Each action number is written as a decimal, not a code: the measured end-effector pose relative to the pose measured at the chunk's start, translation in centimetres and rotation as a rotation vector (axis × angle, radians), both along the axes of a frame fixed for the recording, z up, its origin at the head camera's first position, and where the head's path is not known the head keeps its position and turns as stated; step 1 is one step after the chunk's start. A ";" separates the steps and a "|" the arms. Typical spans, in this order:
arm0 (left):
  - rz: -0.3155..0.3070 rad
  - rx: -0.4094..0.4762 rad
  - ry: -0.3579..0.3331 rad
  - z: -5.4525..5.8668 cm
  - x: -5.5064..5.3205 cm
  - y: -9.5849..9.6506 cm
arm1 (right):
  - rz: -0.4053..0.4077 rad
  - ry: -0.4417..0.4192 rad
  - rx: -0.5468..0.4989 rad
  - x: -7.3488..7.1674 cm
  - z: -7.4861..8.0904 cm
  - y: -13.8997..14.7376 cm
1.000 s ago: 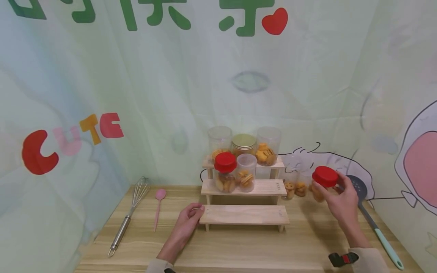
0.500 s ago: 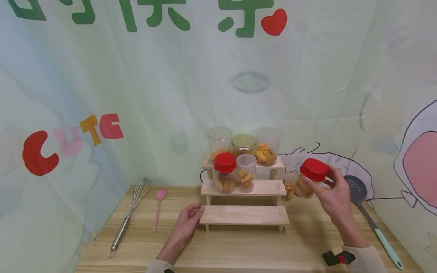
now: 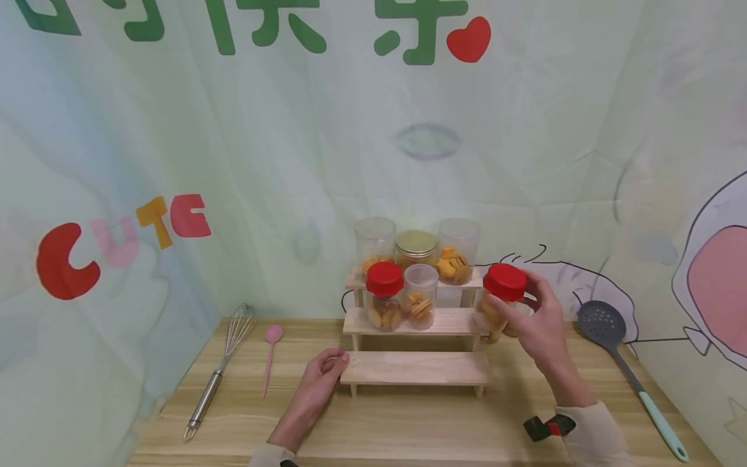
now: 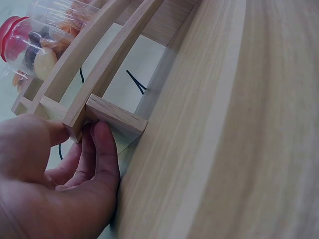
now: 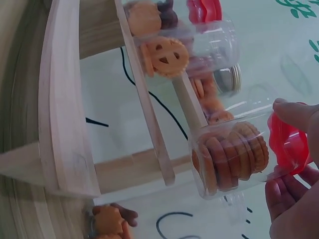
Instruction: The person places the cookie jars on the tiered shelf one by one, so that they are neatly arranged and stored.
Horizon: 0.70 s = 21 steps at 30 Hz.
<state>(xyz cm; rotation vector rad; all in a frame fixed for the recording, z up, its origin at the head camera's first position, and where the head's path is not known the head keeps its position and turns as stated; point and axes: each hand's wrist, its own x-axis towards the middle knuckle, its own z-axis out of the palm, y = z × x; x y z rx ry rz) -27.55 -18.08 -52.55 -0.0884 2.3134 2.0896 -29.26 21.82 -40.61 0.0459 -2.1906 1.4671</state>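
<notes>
My right hand grips a clear cookie jar by its red lid, thumb on one side and fingers on the other. The jar hangs upright at the right end of the middle step of a wooden tiered stand; cookies lie stacked inside it. At the stand's left end, my left hand pinches the lowest step, its thumb on top and its fingers beneath, as the left wrist view shows. On the middle step stand another red-lidded jar and a clear-topped jar.
Three jars, one a gold-lidded jar, fill the top step. Behind the held jar, more cookies show low on the table. A whisk and a pink spoon lie left; a slotted turner lies right.
My right hand has carried the red-lidded jar leftward and slightly up, from over the table at the right to the middle step's end. The left hand has stayed on the stand.
</notes>
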 end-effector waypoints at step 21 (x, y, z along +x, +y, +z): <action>0.017 0.012 0.001 0.1 0.1 0.1 | 0.106 0.013 0.014 -2.3 -1.1 -6.0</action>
